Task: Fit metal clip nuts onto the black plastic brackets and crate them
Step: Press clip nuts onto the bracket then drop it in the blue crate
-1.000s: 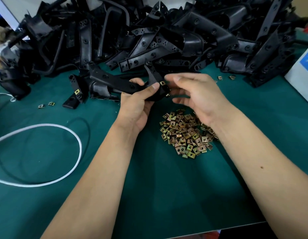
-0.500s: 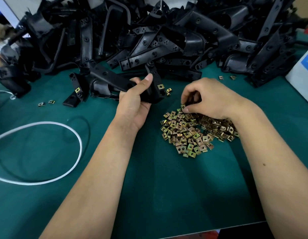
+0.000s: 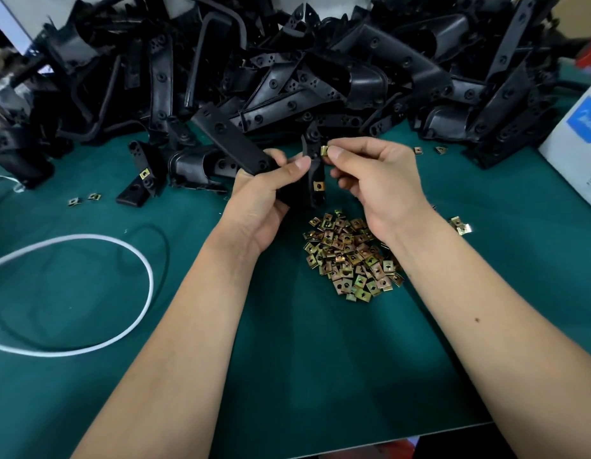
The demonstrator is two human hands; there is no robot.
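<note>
My left hand (image 3: 259, 197) grips a black plastic bracket (image 3: 228, 137) above the green mat, its long arm pointing up and left. One brass clip nut (image 3: 318, 185) sits fitted on the bracket's lower tab. My right hand (image 3: 377, 180) pinches another clip nut (image 3: 324, 150) between thumb and forefinger, right at the bracket's upper tab. A heap of loose clip nuts (image 3: 350, 256) lies on the mat just below both hands.
A big pile of black brackets (image 3: 320, 67) fills the back of the green mat (image 3: 287, 376). One bracket with a fitted nut (image 3: 145, 175) lies left. A white cord loop (image 3: 89, 293) sits at left, a white box (image 3: 579, 140) at right. Stray nuts (image 3: 459, 225) lie scattered.
My right hand dipped into the nut heap, took one clip nut and rose back to the bracket's upper tab. My left hand kept its hold and turned the bracket slightly.
</note>
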